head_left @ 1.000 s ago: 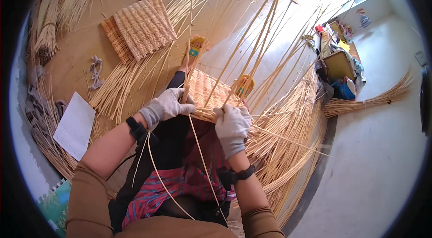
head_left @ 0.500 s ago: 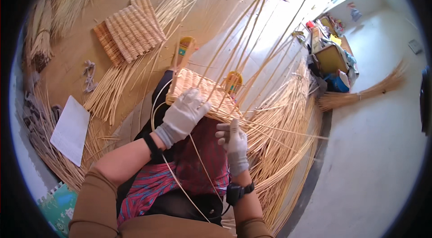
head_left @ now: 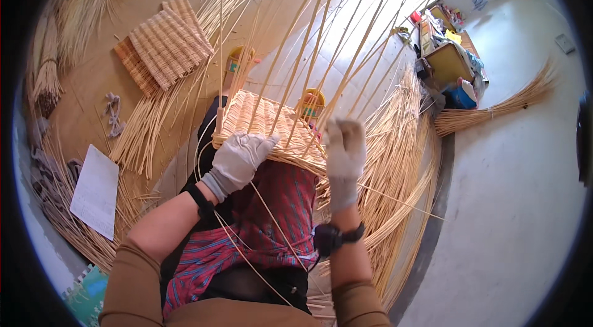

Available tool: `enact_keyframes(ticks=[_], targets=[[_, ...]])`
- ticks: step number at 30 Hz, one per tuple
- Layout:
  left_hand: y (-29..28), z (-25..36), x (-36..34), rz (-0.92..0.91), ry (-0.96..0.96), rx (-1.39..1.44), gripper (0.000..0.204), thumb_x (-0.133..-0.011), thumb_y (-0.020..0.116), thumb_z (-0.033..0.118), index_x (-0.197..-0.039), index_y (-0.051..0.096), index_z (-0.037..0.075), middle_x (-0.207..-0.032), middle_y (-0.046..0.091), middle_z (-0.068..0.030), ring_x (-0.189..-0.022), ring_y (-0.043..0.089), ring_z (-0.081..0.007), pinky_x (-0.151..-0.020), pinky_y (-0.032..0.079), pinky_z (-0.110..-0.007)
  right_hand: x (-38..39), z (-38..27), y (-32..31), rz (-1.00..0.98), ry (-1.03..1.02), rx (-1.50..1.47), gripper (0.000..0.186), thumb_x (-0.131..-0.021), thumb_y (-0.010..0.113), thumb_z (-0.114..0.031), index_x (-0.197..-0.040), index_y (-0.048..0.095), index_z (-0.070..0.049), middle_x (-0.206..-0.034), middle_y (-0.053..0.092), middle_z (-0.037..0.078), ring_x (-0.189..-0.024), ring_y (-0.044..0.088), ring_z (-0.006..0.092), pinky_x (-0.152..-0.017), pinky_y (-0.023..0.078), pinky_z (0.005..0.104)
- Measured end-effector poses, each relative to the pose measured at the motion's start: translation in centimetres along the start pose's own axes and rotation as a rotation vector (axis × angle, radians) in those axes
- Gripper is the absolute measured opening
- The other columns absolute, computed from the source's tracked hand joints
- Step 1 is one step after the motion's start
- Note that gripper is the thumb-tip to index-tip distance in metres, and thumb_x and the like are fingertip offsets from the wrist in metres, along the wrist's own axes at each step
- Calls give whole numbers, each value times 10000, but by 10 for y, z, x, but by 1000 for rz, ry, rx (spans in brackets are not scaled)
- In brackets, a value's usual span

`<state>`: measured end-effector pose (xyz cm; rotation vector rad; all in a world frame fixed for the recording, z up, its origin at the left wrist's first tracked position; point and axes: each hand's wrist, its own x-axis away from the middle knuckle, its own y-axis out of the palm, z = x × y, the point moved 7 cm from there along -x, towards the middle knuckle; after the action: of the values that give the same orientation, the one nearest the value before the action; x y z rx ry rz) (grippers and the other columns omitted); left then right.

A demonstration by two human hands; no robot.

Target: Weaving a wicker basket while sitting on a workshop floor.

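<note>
A woven wicker piece (head_left: 265, 114), with long upright stakes rising from it, rests across my lap. My gloved left hand (head_left: 244, 157) is closed on its near edge, toward the left. My gloved right hand (head_left: 346, 144) is raised beside its right end, slightly blurred, fingers curled; what they hold, if anything, I cannot make out. Thin loose strands hang down over the red plaid cloth (head_left: 272, 216) on my legs. My feet in yellow sandals (head_left: 314, 104) show just beyond the piece.
Finished woven panels (head_left: 164, 49) lie at upper left. Cane bundles (head_left: 392, 172) spread at my right and along the left wall. A tied bundle (head_left: 482, 115) lies by a cluttered cabinet (head_left: 445, 67). A white sheet (head_left: 94, 191) and grey cords (head_left: 113, 114) are on the left.
My left hand has shifted along the near edge toward the middle of the piece. My right hand dropped below that edge, then rose beside its right end. The piece has moved slightly left.
</note>
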<state>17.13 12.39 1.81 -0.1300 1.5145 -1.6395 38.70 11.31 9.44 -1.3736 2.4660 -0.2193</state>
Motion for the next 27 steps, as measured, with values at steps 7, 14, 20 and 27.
enact_keyframes(ticks=[7, 14, 20, 27], targets=[[4, 0, 0, -90, -41, -33, 633, -934, 613, 166, -1553, 490, 112, -1122, 678, -72, -1078, 675, -262, -944, 516, -418, -76, -49, 91, -207, -513, 420, 673, -988, 653, -53, -1615, 428, -151, -1489, 606, 177, -1130, 700, 232, -942, 570, 365], [4, 16, -6, -50, 58, -120, 501, -959, 561, 164, -1456, 618, 137, -1089, 673, -94, -1044, 664, -279, -916, 504, -415, 26, 46, -59, -172, 10, 241, 456, -1004, 594, 33, -1454, 613, -35, -1028, 726, 91, -872, 653, 123, -785, 557, 303], [2, 0, -8, -220, -44, 73, 423, -960, 582, 164, -1375, 664, 143, -1062, 684, -138, -1021, 676, -315, -904, 525, -431, 94, -22, -27, -54, -248, 669, 521, -992, 691, -146, -1499, 583, -90, -1184, 725, 130, -1104, 666, 254, -998, 506, 411], [-102, -61, 38, 236, -309, 812, 429, -929, 784, 61, -1344, 676, 69, -1242, 687, -142, -1153, 679, -279, -1007, 547, -370, 71, 33, 65, -268, -586, 1032, 525, -850, 772, -348, -1333, 701, -152, -1280, 724, 40, -1154, 646, 281, -1111, 392, 506]])
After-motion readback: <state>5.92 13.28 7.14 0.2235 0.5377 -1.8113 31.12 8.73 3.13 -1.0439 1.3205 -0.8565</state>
